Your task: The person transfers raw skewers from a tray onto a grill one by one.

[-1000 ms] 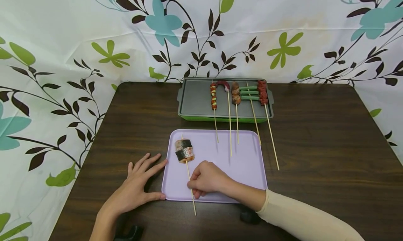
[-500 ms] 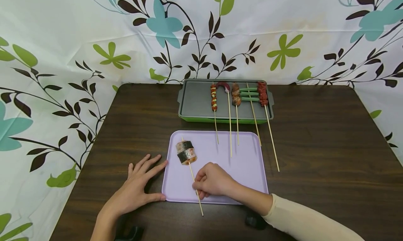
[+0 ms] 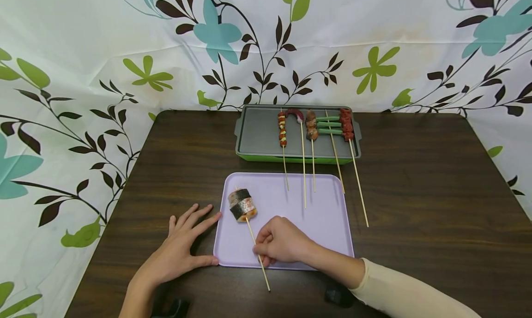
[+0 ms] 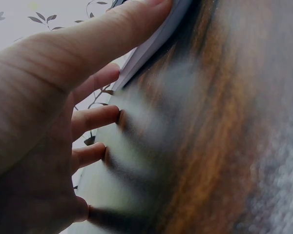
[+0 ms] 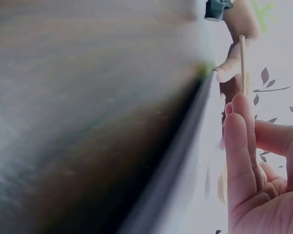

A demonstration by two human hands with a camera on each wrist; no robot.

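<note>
My right hand (image 3: 280,242) pinches the wooden stick of a skewer (image 3: 242,205) between thumb and fingers, over the front of a lilac tray (image 3: 320,230). The skewer's food is a thick pale roll banded in black and silvery grey, at the tray's left side. The bare end of the stick (image 5: 242,63) points up past the fingers in the right wrist view. My left hand (image 3: 178,246) rests on the table with fingers spread, its thumb tip and index fingertip at the tray's left edge. In the left wrist view, the fingertips (image 4: 95,119) press on the wood.
Behind the tray stands a grey-topped green grill (image 3: 257,133). Several skewers lie on it, including a red meat skewer (image 3: 347,124) and a red-and-yellow one (image 3: 282,129), their sticks jutting forward over the tray and table. A patterned cloth (image 3: 266,45) hangs behind the dark wooden table (image 3: 428,193).
The banded skewer's stick has swung to the right at its lower end, and the roll sits slightly lower. My right hand has shifted a little right. The left hand stays put.
</note>
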